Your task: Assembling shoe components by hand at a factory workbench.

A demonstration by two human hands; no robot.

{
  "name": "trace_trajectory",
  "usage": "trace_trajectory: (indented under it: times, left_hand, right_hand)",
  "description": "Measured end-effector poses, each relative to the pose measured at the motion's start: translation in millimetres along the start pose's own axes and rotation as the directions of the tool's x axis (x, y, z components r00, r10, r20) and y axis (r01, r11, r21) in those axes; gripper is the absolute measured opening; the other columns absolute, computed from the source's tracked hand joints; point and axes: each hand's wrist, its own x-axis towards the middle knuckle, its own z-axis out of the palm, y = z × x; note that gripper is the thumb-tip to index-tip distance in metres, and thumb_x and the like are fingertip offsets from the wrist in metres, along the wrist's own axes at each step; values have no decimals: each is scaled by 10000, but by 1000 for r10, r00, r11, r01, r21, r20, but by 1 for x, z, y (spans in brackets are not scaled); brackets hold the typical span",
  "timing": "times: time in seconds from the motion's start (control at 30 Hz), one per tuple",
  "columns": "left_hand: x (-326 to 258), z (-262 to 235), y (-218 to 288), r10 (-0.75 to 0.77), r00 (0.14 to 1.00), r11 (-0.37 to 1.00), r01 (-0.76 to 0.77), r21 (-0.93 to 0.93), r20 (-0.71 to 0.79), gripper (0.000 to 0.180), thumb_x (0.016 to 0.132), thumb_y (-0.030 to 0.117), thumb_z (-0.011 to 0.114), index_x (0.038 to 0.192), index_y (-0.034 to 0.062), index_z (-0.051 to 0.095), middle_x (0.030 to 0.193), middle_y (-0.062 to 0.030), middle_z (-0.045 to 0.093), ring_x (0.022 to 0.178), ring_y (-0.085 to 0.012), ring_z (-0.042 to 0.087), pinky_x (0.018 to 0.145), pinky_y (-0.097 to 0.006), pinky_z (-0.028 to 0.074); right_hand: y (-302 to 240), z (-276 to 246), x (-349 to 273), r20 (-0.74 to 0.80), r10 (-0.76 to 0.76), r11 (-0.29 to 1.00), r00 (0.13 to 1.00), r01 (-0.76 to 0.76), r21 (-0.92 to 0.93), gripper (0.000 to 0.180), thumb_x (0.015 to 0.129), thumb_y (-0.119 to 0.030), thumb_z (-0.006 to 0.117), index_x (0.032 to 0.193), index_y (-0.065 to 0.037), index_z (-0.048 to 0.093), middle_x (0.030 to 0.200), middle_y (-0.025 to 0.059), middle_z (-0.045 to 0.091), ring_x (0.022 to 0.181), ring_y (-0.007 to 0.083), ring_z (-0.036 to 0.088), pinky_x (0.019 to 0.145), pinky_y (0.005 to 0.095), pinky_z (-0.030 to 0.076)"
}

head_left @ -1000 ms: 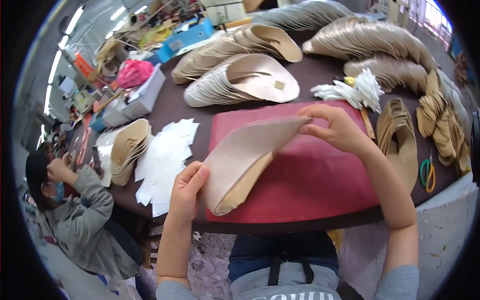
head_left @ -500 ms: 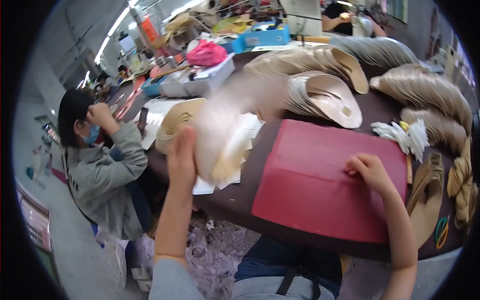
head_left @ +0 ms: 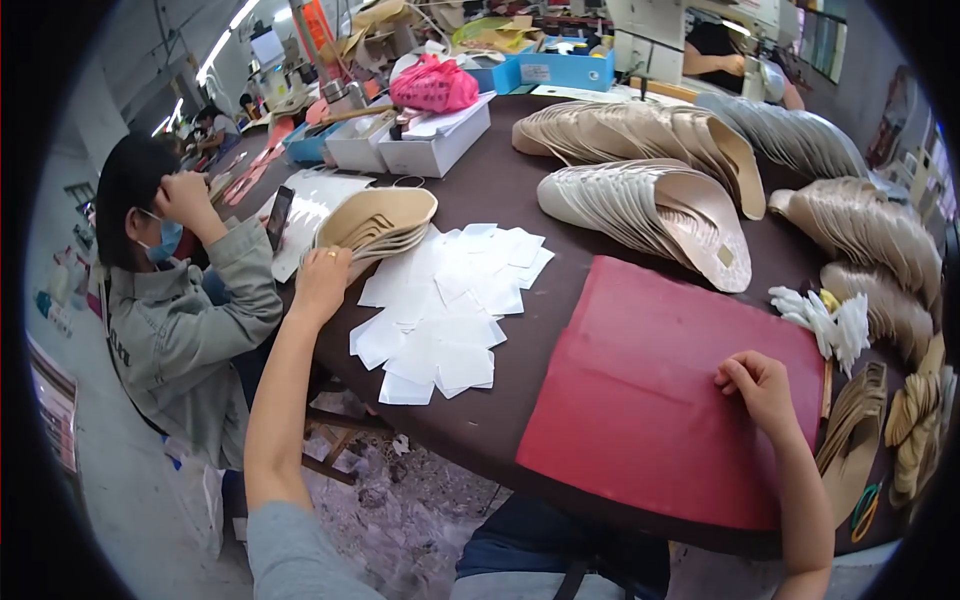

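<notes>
My left hand (head_left: 323,284) reaches to a small stack of beige insole-shaped pieces (head_left: 382,208), its fingers closed on the near left edge. How many pieces it grips is hidden. A ring shows on one finger. Right beside that stack, white paper squares (head_left: 440,335) lie in a loose, overlapping heap. Over the right part of a red mat (head_left: 640,380) hovers my right hand (head_left: 757,388), fingers curled in, with nothing visible in them. Beyond the mat, a fanned pile of shiny pale pieces (head_left: 640,210) lies on its side, a small square on its front piece.
More fanned piles (head_left: 640,140) line the far and right sides. White gloves (head_left: 825,322), tan strips (head_left: 850,420) and scissors with coloured handles (head_left: 865,512) are at the right. White boxes (head_left: 430,145) and a pink bag (head_left: 435,85) stand behind. A co-worker (head_left: 185,300) sits at left.
A blurred pale piece in the air by my left hand is gone from there. My left hand has moved left to the beige stack. My right hand stays over the mat.
</notes>
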Motion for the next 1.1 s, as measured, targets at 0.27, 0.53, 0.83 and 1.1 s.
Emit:
trace_trajectory:
  times: [0.27,0.53,0.83,1.1]
  left_hand:
    - [48,-10,69,-23,1000,997,22,69,19,504,799,142,648,1273,45,507,1326,-157,485,1206,-327,458,1014,-442,369]
    - [181,-30,306,515,771,687,-633,-357,-374,526,839,179,590,1335,68,456,1432,-100,425,1358,-280,353,1103,-400,284]
    - [202,-8,334,536,834,518,-449,-728,-134,392,911,169,519,1288,65,529,1312,-31,561,1151,-211,527,987,-357,387]
    - [109,-50,112,37,984,300,153,-942,172,301,920,183,574,1175,32,630,1099,-32,672,921,-125,611,819,-236,476]
  right_hand:
    - [-7,-14,124,7,-506,753,863,445,-485,192,832,-113,659,991,-6,660,923,73,684,774,205,621,714,291,477]
    - [31,-24,221,125,-416,827,901,432,-361,243,807,-139,686,1027,-37,681,1009,55,674,840,249,631,757,312,492]
    - [-65,-74,217,-488,-749,635,448,278,-720,279,992,-137,337,1025,-42,598,936,119,631,819,274,585,787,384,461]
    - [-112,-24,114,407,-442,569,800,600,-562,194,804,19,596,982,-12,667,1005,55,653,802,183,590,726,283,472]
